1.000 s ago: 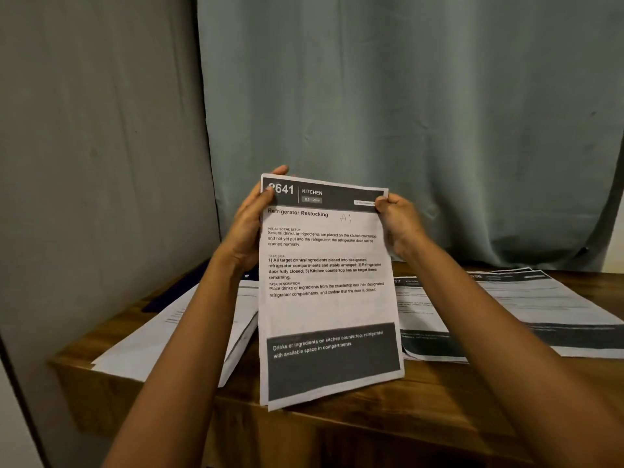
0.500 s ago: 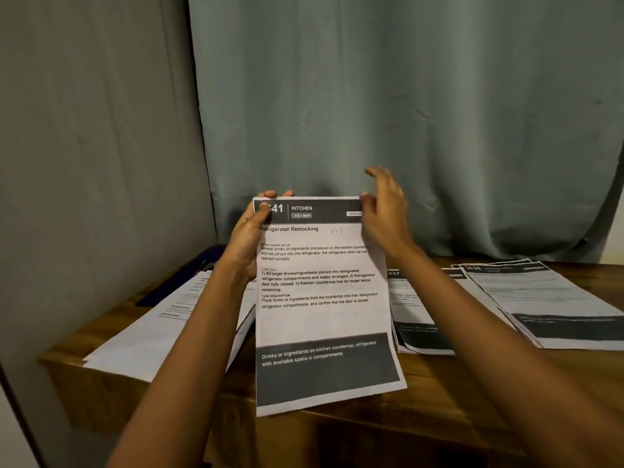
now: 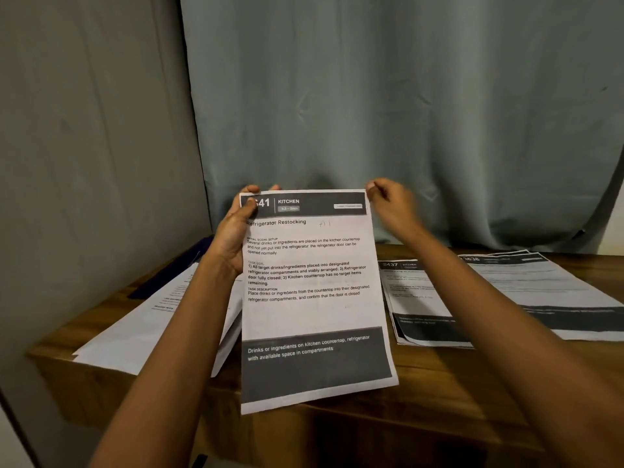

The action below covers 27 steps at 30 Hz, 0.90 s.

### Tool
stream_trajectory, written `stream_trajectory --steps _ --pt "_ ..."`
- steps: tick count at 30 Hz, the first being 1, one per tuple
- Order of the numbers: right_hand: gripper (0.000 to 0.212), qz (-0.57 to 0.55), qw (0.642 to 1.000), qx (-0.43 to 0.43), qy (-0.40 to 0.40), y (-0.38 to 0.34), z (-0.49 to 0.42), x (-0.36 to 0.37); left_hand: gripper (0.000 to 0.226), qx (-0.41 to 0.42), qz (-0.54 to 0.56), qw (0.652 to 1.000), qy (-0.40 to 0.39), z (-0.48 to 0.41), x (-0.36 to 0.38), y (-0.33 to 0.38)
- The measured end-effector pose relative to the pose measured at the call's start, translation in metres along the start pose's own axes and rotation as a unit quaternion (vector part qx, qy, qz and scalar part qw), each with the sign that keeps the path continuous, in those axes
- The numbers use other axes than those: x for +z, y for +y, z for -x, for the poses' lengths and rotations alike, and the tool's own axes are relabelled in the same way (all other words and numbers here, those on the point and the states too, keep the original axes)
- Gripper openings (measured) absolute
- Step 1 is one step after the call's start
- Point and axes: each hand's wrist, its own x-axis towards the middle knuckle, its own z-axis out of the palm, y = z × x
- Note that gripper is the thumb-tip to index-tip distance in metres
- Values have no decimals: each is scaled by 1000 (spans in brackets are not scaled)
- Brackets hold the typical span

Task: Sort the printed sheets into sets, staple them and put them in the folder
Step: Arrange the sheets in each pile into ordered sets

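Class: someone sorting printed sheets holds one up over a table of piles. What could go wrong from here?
1. The left hand grips only a top corner of the held sheet. The right hand is blurred at the other corner, so the sheet may sag or crease.
2. The left pile reaches the front edge of the table; a forearm could knock it off.
3. The 2437 pile and the right pile look alike and lie close; a sheet could get missorted.

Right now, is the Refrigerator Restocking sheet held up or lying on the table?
Held up: the left hand grips the sheet by its top corner; its bottom hangs past the table edge.
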Motion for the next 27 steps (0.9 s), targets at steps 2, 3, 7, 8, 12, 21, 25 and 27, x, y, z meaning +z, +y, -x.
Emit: stream_trajectory --steps 2,3,7,8,12,21,25,27 --pt "27 -166 978 124 11 -3 8 -2 18 -7 6 1000 9 -3 -3 -2" --pt "29 -237 952 193 -4 -4 14 -2 18 -11 10 1000 13 -4 -4 -3" --pt "40 -372 842 331 -208 -2 57 -7 18 -25 3 999 39 -13 -12 -6" --pt "40 -382 830 328 -241 1 66 -8 18 -31 -2 998 50 -17 -15 -7" --pt "29 -362 830 319 -280 12 90 -4 15 -59 -4 994 93 -28 -24 -10" --pt "29 -244 884 363 -166 24 80 23 20 -156 -165 963 143 -43 -30 -31" --pt "31 -222 877 396 -157 35 68 29 20 -211 -283 933 61 -36 -36 -47" --pt "32 -202 878 408 -148 42 62 35 19 -233 -351 905 61 -33 -42 -57"
